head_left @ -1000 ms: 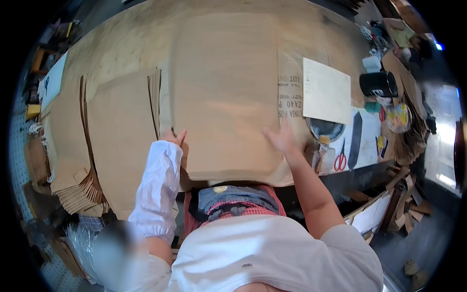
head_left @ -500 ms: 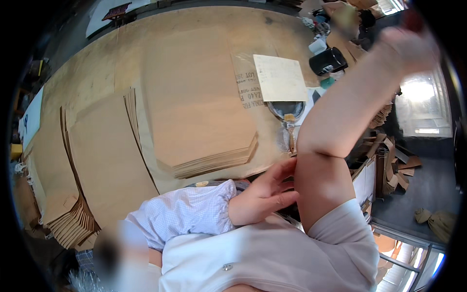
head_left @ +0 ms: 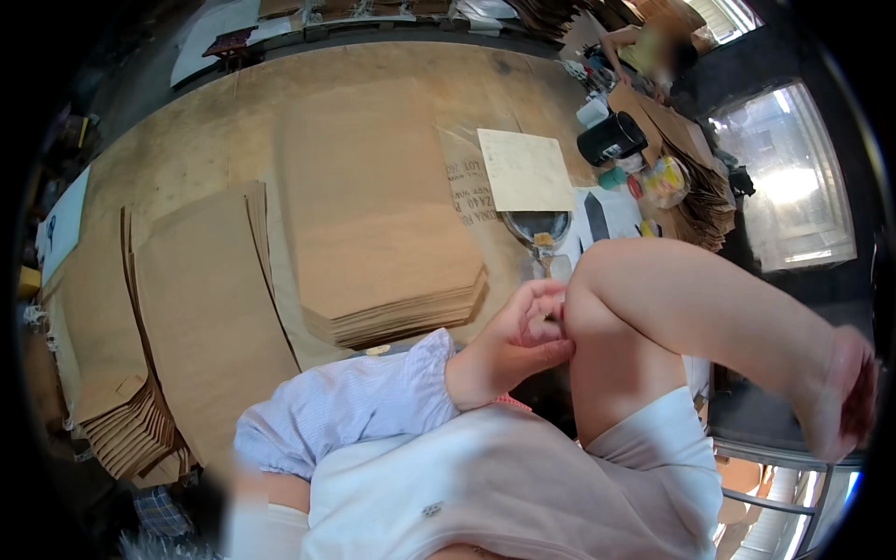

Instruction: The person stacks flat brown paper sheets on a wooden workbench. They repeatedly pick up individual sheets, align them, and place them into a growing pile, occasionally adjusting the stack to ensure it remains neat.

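My left hand (head_left: pixel 523 336) is beside my bent right elbow, its fingers loosely curled and its thumb apart. Part of its fingers is hidden by the right arm; nothing shows in its grasp. Out at the far right rim is my right hand (head_left: pixel 837 397), away from the table. A dark red patch shows at its blurred fingers, and I cannot make out whether it is a held thing. In front of my left hand lies a stack of brown paper bags (head_left: pixel 373 205). A small brush (head_left: pixel 544 243) rests at a round dark dish (head_left: pixel 523 224), partly under a pale paper sheet (head_left: pixel 525 171).
More brown paper bags (head_left: pixel 201 308) lie in overlapping piles on the left of the wooden table (head_left: pixel 485 79). A black mug-like container (head_left: pixel 611 140) and a clear jar (head_left: pixel 665 182) stand on the right. Another person (head_left: pixel 653 51) is at the far right, behind more brown paper.
My right arm has swung from the far right down toward the near right, away from the table. My left hand's fingers have curled more and moved slightly upward beside the elbow.
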Available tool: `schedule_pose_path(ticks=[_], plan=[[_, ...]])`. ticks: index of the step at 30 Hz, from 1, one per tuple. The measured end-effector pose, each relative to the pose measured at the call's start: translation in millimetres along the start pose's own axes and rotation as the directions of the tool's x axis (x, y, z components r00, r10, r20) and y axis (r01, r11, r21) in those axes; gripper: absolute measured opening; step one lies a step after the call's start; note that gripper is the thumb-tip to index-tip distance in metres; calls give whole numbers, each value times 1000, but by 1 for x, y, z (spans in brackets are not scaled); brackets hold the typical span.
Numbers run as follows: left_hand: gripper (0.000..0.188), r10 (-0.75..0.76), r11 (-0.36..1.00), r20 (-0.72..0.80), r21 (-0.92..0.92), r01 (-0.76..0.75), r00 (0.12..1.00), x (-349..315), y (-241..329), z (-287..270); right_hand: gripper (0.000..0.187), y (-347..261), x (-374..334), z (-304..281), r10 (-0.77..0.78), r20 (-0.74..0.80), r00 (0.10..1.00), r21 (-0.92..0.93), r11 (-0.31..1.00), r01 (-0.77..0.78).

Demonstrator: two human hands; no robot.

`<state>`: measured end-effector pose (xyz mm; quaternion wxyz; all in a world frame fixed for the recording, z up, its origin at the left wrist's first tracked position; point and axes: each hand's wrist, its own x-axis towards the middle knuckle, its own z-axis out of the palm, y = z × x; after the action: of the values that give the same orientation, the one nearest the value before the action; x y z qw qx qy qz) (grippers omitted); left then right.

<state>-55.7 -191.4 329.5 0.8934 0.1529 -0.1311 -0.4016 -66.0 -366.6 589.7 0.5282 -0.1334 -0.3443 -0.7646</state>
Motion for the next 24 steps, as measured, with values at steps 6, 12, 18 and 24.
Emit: schedule_pose_path(ticks=[6, 12, 18, 24], plan=[[28, -52, 998, 22, 26, 52, 998, -5, -7, -20, 7, -12, -29, -6, -194, -14, 981, -32, 981, 193], [28, 10, 999, -66, -47, -13, 998, 8, -17, -6, 6, -21, -14, -11, -288, 7, 957, -47, 956, 288], [27, -60, 998, 49, 36, 59, 997, 7, -18, -7, 6, -31, -4, -25, -404, 93, 910, -155, 897, 413], [31, -53, 998, -48, 41, 55, 997, 8, -20, -5, 10, -34, 6, -39, -361, 155, 920, -199, 900, 387]])
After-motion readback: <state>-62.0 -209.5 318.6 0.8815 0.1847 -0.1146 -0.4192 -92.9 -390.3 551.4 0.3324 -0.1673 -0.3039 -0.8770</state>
